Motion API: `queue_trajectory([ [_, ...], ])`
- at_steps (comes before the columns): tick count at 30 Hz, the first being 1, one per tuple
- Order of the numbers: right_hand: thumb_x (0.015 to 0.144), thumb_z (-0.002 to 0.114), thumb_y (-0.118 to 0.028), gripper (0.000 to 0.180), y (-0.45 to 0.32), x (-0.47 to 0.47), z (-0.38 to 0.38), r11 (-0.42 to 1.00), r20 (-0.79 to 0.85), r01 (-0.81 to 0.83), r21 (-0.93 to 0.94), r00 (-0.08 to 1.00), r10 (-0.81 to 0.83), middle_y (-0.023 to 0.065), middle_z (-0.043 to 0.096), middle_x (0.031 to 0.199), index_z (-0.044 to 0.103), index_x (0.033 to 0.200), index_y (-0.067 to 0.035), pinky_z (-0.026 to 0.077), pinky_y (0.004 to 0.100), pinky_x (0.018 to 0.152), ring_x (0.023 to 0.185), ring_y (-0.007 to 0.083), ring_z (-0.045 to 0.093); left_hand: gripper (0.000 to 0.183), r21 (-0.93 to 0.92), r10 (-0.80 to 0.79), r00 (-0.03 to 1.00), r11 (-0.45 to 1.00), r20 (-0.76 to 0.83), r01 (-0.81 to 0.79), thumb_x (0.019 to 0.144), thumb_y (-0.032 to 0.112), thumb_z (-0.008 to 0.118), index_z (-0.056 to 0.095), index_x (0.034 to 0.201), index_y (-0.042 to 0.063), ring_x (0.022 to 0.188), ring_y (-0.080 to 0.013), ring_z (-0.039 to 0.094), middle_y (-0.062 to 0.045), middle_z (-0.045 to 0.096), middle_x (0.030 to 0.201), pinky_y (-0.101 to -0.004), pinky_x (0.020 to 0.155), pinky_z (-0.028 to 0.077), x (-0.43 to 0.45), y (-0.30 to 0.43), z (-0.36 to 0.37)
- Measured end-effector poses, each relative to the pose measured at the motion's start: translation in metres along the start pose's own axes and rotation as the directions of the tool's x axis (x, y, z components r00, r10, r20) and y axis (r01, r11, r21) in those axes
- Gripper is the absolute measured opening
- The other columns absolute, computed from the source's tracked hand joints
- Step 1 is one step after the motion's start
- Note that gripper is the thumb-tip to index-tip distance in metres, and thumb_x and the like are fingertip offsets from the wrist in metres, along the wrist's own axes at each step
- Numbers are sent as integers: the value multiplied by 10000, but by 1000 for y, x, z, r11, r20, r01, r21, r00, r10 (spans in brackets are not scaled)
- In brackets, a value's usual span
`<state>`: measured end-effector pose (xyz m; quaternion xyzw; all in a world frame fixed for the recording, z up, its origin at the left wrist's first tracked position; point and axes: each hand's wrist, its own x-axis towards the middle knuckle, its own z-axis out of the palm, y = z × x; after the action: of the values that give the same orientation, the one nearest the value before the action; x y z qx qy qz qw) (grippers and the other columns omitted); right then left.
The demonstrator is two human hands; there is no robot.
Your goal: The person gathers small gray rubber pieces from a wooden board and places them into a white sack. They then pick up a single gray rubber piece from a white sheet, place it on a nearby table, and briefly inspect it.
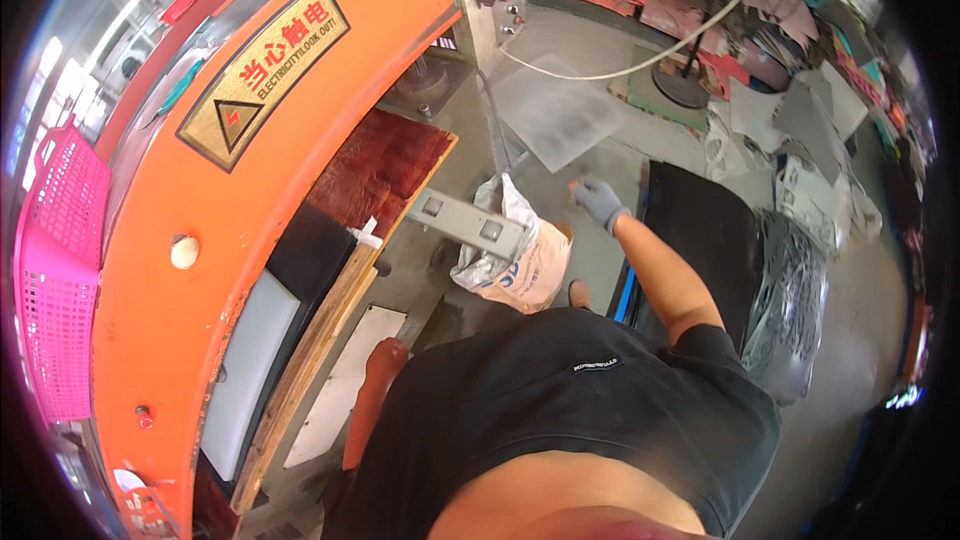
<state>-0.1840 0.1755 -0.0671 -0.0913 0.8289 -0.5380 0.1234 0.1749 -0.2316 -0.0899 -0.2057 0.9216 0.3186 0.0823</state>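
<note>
My right hand (598, 202), in a grey glove, is raised over the floor beside an open white and tan sack (536, 266), not touching it. Its fingers look curled, and whether anything small is in them is unclear. My left hand (388, 355) hangs low beside my dark shirt, near a white panel (349, 382) below the machine's wooden board (300, 390); its fingers are hard to make out. A metal arm with two square openings (469, 223) reaches from the machine over the sack's mouth. A black sheet (694, 232) lies to the right of my right forearm.
The orange press-like machine (285, 97) curves along the left, with a dark red board (382, 165) and a pale slab (251, 375) in its gap. A pink plastic basket (64, 277) stands far left. Sheet scraps (810, 120) are heaped right, near a round-based stand (681, 82) and a hanging hose (622, 75).
</note>
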Motion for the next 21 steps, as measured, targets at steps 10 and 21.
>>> queue_trajectory([
  [10,818,583,-336,320,-94,296,-65,939,53,343,-35,939,-341,22,534,691,577,811,-16,417,266,604,660,96,503,299,-410,-227,960,901,-165,142,761,262,640,596,963,46,733,-215,612,-99,633,758,-327,661,475,51,108,123],
  [21,731,592,-346,384,-102,469,-67,959,-2,236,-155,971,-239,202,624,868,603,906,-4,453,406,747,825,325,607,300,-440,-680,733,654,16,616,775,266,604,592,996,64,844,-246,614,-132,640,881,-345,732,470,-35,163,165],
])
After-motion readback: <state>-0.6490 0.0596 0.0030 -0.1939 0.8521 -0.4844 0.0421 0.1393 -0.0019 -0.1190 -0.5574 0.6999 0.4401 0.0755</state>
